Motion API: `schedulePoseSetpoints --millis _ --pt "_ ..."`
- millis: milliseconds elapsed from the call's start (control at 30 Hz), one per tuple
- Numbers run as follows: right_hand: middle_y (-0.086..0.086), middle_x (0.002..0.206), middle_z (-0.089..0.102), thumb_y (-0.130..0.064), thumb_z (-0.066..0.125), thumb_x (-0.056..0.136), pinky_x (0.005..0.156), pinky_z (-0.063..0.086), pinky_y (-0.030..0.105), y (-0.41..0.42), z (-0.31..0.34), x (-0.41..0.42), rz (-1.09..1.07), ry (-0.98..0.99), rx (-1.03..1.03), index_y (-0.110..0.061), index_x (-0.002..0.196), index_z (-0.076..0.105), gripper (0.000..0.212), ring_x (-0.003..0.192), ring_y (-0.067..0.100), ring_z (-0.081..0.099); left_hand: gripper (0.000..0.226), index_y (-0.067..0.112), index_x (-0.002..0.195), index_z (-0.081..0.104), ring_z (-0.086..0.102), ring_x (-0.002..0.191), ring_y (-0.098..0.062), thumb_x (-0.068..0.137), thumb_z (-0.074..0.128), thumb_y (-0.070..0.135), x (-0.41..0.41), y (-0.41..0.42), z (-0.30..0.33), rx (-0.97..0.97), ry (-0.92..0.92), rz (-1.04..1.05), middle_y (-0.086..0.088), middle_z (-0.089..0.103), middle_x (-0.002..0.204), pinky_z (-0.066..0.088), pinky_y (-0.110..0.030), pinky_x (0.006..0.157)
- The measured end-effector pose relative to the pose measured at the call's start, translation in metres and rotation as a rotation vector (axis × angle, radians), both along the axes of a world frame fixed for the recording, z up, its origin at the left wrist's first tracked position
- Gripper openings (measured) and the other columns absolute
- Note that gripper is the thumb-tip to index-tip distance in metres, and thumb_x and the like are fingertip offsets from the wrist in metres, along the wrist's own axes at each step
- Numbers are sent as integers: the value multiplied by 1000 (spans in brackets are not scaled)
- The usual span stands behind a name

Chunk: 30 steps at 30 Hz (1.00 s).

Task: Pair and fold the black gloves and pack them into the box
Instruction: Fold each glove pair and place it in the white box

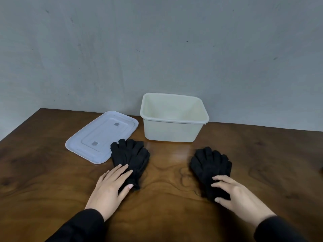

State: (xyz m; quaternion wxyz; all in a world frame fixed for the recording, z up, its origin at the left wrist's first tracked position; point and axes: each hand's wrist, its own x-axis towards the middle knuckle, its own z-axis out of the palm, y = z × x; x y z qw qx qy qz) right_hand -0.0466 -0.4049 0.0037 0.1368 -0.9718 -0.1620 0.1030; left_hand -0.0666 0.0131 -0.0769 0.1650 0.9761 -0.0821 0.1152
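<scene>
Two piles of black knit gloves lie flat on the wooden table, fingers pointing away from me. The left glove pile [132, 157] sits beside the lid; my left hand [111, 186] rests on its cuff end, fingers flat and thumb at the cuff's edge. The right glove pile [210, 165] lies about a hand's width to the right; my right hand [239, 198] covers its cuff with fingers spread over the fabric. The empty cream plastic box [172, 130] stands open behind the gloves, against the wall.
A translucent white lid [99, 135] lies flat left of the box, its near corner touching the left glove pile. The brown wooden table [167, 173] ends at a grey wall [157, 49] behind; its left edge runs diagonally at far left.
</scene>
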Motion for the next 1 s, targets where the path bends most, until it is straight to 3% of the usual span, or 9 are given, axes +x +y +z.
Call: schedulePoseSetpoints --millis 100,200,367,467,533,600,867,933,1000 --pt "-36 147 23 -35 66 93 105 24 6 -3 -4 -2 24 21 -9 -38 139 51 49 135 -11 28 60 35 142 47 15 144 2 94 27 64 0 -1 0 -29 0 4 18 33 153 25 -33 113" --pt "-33 143 34 -29 57 100 105 16 2 -1 -3 -2 7 -62 3 -35 132 60 33 138 -8 32 60 34 142 47 13 144 3 94 27 64 -1 -2 0 -39 -3 1 19 32 153 24 -30 111" --pt "-21 126 58 -28 51 100 107 28 14 8 13 0 -84 -230 96 -33 119 67 25 124 -2 48 59 33 143 45 17 144 1 96 24 62 -3 -1 1 -52 -17 -10 19 31 153 21 -29 115" --pt "-20 105 65 -24 50 99 87 49 19 26 47 2 -187 -360 320 -35 109 65 21 95 0 64 51 27 133 57 29 140 -3 100 27 52 -3 -2 1 -80 -76 4 13 44 147 21 -25 114" --pt "-15 93 68 -26 47 101 66 53 23 44 76 10 -246 -259 455 -36 104 63 19 69 4 69 43 24 122 64 37 135 -5 100 32 44 -3 -2 1 -87 -125 11 9 53 139 24 -23 111" --pt "-10 94 70 -28 46 103 64 52 29 62 97 25 -253 -140 514 -32 103 64 18 63 7 71 38 23 113 67 42 132 -6 99 36 40 -4 -2 1 -88 -158 7 9 57 133 26 -23 109" --pt "-13 92 71 -28 47 103 76 55 24 121 93 45 -188 -327 719 -34 103 64 18 84 0 68 40 27 103 64 46 127 -5 100 30 48 -5 -2 1 -139 -184 8 12 58 129 31 -22 107" --pt "-20 107 69 -29 46 102 80 48 7 132 61 24 -123 -289 622 -36 114 64 22 90 -11 62 35 28 102 63 46 126 -5 99 33 46 -5 -1 1 -144 -187 11 13 57 129 32 -22 107" --pt "-28 132 50 -31 46 102 103 36 6 138 14 5 -34 -200 466 -39 124 61 28 118 -19 45 35 29 102 62 46 126 -5 100 32 46 -5 -1 1 -148 -188 9 13 57 129 30 -21 107"
